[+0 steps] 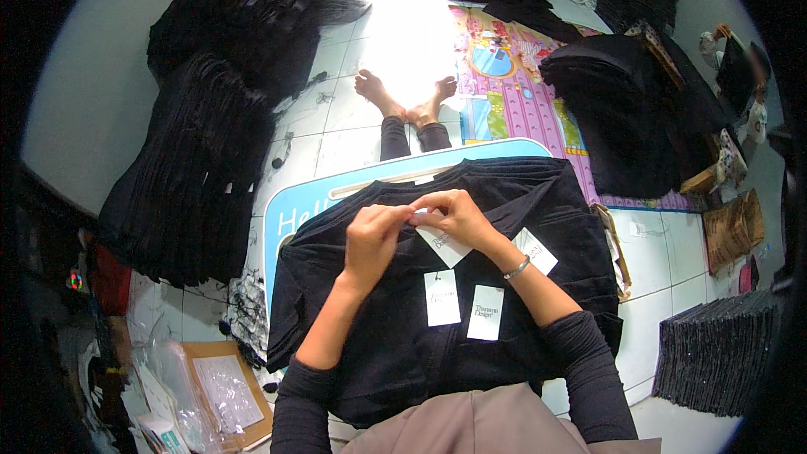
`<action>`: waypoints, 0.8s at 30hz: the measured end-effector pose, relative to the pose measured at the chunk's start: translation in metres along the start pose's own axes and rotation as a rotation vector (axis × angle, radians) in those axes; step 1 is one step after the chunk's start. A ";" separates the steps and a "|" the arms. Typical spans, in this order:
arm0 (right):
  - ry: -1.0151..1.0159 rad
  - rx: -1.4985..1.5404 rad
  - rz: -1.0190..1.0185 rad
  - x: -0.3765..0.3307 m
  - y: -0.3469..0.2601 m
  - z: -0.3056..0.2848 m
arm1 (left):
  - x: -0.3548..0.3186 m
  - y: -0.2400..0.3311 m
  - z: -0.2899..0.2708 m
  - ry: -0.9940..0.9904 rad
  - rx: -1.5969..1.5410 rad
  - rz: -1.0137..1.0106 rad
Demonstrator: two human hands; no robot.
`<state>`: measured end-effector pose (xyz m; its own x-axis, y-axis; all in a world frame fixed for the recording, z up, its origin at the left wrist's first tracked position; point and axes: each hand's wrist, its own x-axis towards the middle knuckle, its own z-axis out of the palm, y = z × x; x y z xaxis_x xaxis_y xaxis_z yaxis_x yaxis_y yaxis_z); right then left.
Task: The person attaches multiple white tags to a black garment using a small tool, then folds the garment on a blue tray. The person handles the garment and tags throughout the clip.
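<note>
Black garments (378, 328) lie in a flat stack on a low light-blue table (294, 202). Over the upper part of the stack, my right hand (454, 217) pinches the top of a white hang tag (443, 249). My left hand (372, 242) meets it there, thumb and finger closed; what is between them is too small to make out. Two more white tags, one with a dark string (443, 298) and one plain (486, 313), rest on the black cloth. Another tag (536, 252) lies partly behind my right wrist, which wears a bracelet (518, 267).
Tall black garment piles (193, 160) stand at left, with others (614, 109) at right on a colourful mat (521, 84). A sequinned-looking black stack (714, 353) sits lower right. Plastic bags and a cardboard piece (252, 403) lie lower left. Another person (740, 67) appears far right.
</note>
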<state>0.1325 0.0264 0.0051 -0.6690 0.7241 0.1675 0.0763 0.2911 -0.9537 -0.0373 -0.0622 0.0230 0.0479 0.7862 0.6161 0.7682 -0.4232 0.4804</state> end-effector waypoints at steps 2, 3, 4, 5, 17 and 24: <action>-0.001 -0.067 0.016 -0.001 0.000 0.000 | 0.000 0.008 0.007 0.022 -0.009 0.061; 0.005 -0.105 0.008 -0.001 0.001 0.000 | 0.000 0.011 0.011 0.041 -0.013 0.094; 0.005 -0.036 -0.031 -0.002 0.001 -0.001 | -0.001 0.014 0.014 0.078 -0.025 0.110; 0.022 -0.007 -0.025 -0.001 0.002 0.000 | -0.002 0.017 0.016 0.142 -0.033 0.074; 0.317 -0.087 0.063 -0.007 0.003 0.004 | -0.007 0.002 0.033 -0.146 -0.080 0.144; 0.293 0.501 0.114 -0.019 -0.013 -0.002 | -0.008 -0.007 0.035 -0.195 -0.715 -0.479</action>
<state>0.1462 0.0105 0.0145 -0.4396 0.8967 0.0509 -0.2704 -0.0781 -0.9596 -0.0208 -0.0497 -0.0071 -0.0185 0.9866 0.1620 0.1537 -0.1573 0.9755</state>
